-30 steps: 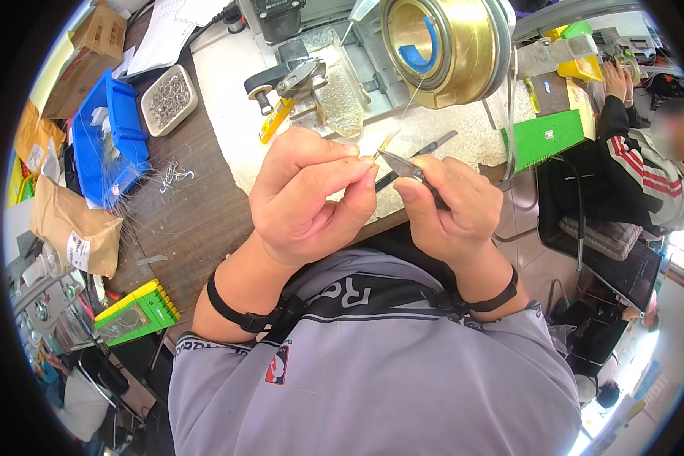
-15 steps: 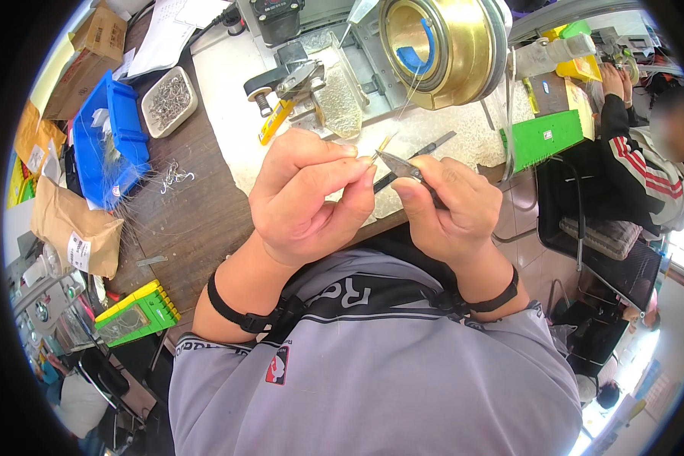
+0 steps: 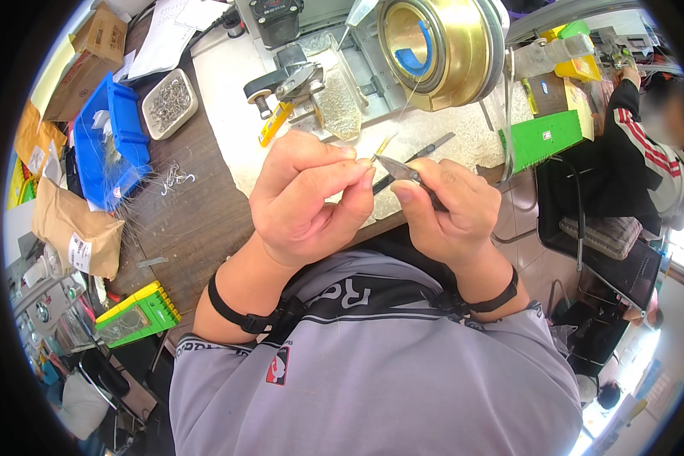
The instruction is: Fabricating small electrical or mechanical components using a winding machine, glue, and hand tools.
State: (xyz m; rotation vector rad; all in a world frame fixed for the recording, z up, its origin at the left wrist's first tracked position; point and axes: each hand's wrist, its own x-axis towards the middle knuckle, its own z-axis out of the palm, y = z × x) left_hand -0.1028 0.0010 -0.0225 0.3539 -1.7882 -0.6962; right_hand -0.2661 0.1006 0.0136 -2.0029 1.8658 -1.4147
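Observation:
My left hand (image 3: 308, 194) is closed in a pinch, thumb against fingertips, on a thin fishing line (image 3: 384, 144) whose yellowish end sticks out past them. Whether a hook is also between those fingertips, I cannot make out. In my right hand (image 3: 460, 205) is a pair of dark, pointed pliers (image 3: 397, 167), the handles mostly hidden by thumb and fingers. The tip of the pliers meets the line right beside my left fingertips. Both hands are raised over the near edge of the bench. Just beyond them a dark, slim knife-like tool (image 3: 433, 144) lies on the pale board.
A brass-coloured round machine part (image 3: 463, 72) and a metal clamp (image 3: 300, 83) stand at the back. Leftward are a yellow cutter (image 3: 277, 123), a white dish (image 3: 190, 77) of small hooks, loose hooks (image 3: 177, 178) and a blue bin (image 3: 83, 129). A co-worker (image 3: 653, 152) sits at right.
The pliers' tip has shifted slightly at my left fingertips; both hands stay in nearly the same place. The co-worker at right has moved an arm and leaned forward.

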